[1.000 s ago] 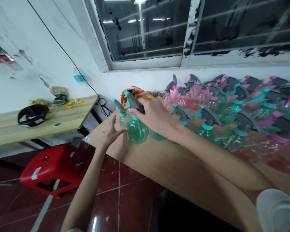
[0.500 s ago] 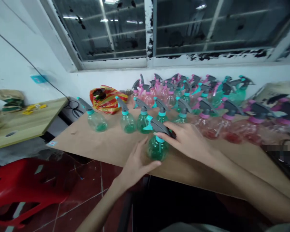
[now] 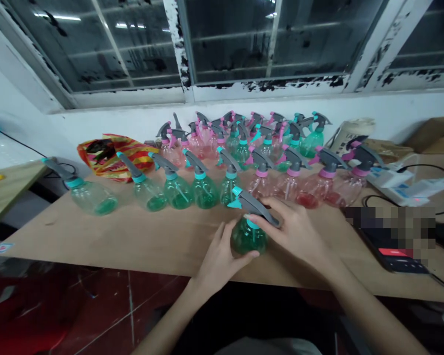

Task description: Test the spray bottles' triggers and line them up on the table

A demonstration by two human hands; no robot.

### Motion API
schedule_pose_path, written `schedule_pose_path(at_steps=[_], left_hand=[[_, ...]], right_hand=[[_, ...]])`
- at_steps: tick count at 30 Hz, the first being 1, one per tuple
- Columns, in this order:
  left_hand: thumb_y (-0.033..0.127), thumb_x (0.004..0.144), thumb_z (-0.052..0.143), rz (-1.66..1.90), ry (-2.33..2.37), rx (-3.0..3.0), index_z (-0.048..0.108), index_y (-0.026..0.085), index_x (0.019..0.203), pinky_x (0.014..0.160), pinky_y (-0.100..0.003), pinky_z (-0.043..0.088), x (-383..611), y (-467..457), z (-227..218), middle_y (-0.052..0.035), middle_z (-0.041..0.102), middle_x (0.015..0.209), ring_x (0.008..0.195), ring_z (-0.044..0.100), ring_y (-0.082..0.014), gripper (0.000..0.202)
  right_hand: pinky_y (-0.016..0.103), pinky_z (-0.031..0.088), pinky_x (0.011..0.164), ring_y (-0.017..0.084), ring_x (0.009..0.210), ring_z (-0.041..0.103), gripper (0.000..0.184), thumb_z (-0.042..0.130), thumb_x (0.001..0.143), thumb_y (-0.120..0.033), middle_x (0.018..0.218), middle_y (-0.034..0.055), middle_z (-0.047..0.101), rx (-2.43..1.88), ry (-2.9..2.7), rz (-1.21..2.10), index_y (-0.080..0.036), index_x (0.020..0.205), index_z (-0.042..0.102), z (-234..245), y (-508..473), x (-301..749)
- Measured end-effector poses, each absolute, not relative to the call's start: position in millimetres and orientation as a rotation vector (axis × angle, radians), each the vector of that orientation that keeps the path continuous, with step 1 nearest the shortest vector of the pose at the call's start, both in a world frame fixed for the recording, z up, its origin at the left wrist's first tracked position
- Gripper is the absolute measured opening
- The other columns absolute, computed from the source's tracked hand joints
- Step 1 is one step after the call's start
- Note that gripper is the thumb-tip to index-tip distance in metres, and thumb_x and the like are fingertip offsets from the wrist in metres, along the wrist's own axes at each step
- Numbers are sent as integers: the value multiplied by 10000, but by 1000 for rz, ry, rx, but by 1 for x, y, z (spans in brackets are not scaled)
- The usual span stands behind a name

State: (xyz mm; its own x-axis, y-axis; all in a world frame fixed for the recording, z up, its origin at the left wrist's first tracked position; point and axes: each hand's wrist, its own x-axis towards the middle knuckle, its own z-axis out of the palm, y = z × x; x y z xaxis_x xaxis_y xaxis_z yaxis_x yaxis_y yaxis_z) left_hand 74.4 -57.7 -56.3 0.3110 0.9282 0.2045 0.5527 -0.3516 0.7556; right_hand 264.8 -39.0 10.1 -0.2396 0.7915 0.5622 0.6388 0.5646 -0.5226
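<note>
A green spray bottle [image 3: 247, 235] with a grey trigger head and teal collar stands near the front edge of the brown table [image 3: 140, 236]. My left hand [image 3: 222, 254] cups the bottle's round body from the left and below. My right hand [image 3: 296, 229] is closed over the grey trigger head from the right. Behind it, a row of green spray bottles [image 3: 177, 187] runs leftward, and pink spray bottles [image 3: 299, 185] run rightward.
More pink and green bottles [image 3: 244, 133] crowd against the white wall under the window. A red and yellow striped bag [image 3: 109, 153] lies at the back left. A black device [image 3: 395, 254] and cables lie at the right. A lone bottle [image 3: 85, 192] sits far left.
Both hands carried the green bottle from the table's left end toward its middle front edge. The view swung right, so the red stool and side table have left the picture.
</note>
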Motion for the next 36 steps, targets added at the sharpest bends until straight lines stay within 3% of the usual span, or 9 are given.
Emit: schedule_pose_path(at_steps=[5,11,16,22,27,32,36], left_hand=[[474,788,725,794,1233,2031,366,307,1420,1055,-536,403,85,-60,-52,-104,518,1363,1291,474,-322,746],[511,769,731,717,1220,1998,400,291,1399,1080,-548,384,96,-62,-53,-112,496,1411,1330,446,-329,745],[509,764,738,740,1232,1931,296,311,1470,1125,-550,338,89,-66,-66,-106,405,1518,1413,345,-322,856],[378,996,415,882,1459,1829,491,305,1324,1102,-527,374,70,-62,-82,-58,569,1369,1297,503,-246,344],[308,992,421,942,1537,1843,558,291,1245,1050,-475,439,67,-54,-88,-53,619,1266,1188,575,-222,288],[268,985,423,960,1534,1886,575,299,1225,1031,-446,459,70,-55,-89,-40,628,1228,1176,580,-213,285],[275,984,428,987,1574,1855,586,298,1195,1007,-440,481,70,-58,-89,-37,645,1205,1160,595,-215,265]], right_hand=[[328,509,713,195,775,647,383,700,800,-448,903,31,685,-994,-1928,448,-215,1077,577,-8,-27,274],[356,513,751,207,817,653,273,639,839,-379,879,36,669,-902,-1899,639,-228,1067,644,-10,-22,273],[376,526,811,222,923,673,263,590,879,-324,959,58,701,-947,-1873,585,-224,1114,652,-11,-26,272],[379,535,861,224,1013,670,217,562,895,-259,1055,62,709,-953,-1832,528,-246,1097,639,-13,-28,268],[325,539,823,190,894,694,131,603,878,-247,954,29,727,-981,-1778,498,-235,1000,647,-13,-31,264],[274,546,665,149,714,685,30,611,884,-259,794,-15,696,-1042,-1715,525,-246,879,637,-17,-33,263],[326,573,741,197,845,704,85,610,883,-293,895,14,720,-1053,-1743,518,-263,957,639,-20,-34,264]])
